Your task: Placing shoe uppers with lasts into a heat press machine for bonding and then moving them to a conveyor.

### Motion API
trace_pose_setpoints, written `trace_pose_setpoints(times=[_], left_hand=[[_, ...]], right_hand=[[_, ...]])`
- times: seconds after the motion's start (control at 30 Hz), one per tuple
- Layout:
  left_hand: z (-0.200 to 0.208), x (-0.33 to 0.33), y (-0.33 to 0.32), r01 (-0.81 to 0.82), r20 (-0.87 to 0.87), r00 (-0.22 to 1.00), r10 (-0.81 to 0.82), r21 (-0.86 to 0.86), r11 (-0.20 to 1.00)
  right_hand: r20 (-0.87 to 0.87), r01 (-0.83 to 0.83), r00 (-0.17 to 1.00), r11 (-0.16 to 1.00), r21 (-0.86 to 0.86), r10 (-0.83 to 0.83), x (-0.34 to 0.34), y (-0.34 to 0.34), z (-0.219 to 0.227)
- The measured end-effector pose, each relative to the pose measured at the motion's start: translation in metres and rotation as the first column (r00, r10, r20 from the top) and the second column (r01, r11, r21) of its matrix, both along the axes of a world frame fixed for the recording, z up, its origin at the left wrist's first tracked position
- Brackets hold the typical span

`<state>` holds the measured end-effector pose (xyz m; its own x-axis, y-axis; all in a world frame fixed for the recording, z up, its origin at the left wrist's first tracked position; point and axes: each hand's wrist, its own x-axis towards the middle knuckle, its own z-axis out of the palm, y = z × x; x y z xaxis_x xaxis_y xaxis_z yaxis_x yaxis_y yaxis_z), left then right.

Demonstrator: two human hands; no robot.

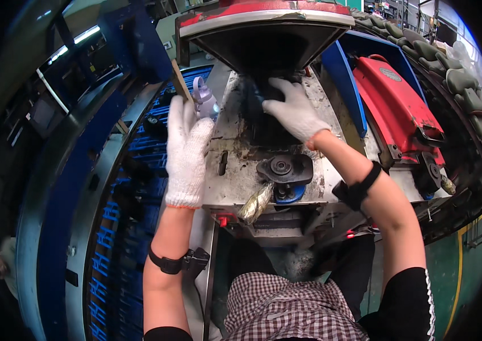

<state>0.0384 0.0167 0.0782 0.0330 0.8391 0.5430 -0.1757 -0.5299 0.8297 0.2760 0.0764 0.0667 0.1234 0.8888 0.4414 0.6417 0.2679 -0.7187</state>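
My left hand (186,150), in a white knit glove, is raised at the left edge of the worn metal machine bed (226,142). Its fingers are stretched out, close to a wooden strip (180,80) and a pale purple bottle (205,101) with a loop handle. My right hand (297,111), gloved too, reaches over the middle of the bed with thumb and fingers apart. Beside its fingertips is a dark, blurred patch whose kind I cannot make out. Toward me sit a black clamp block (282,166) and a lever handle (257,203) wrapped in yellowish film.
A red-rimmed hood with a black underside (263,45) overhangs the bed's far end. On the right stands a red machine housing (394,99) beside a blue guard panel (346,85). Farther right, dark green pads (462,82) lie in rows. Blue racks (104,244) run along the left.
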Motion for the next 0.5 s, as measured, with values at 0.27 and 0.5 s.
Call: trace_pose_setpoints(times=[0.27,0.5], left_hand=[[0.056,0.01,0.025,-0.183,-0.252,0.874,0.416,0.622,0.761],[0.165,0.078,0.071,-0.23,-0.301,0.81,0.503,0.626,0.745]], right_hand=[[0.572,0.127,0.82,0.976,-0.178,-0.002,0.001,0.054,-0.029],[0.657,0.141,0.754,0.973,-0.184,0.015,-0.003,0.053,-0.028]])
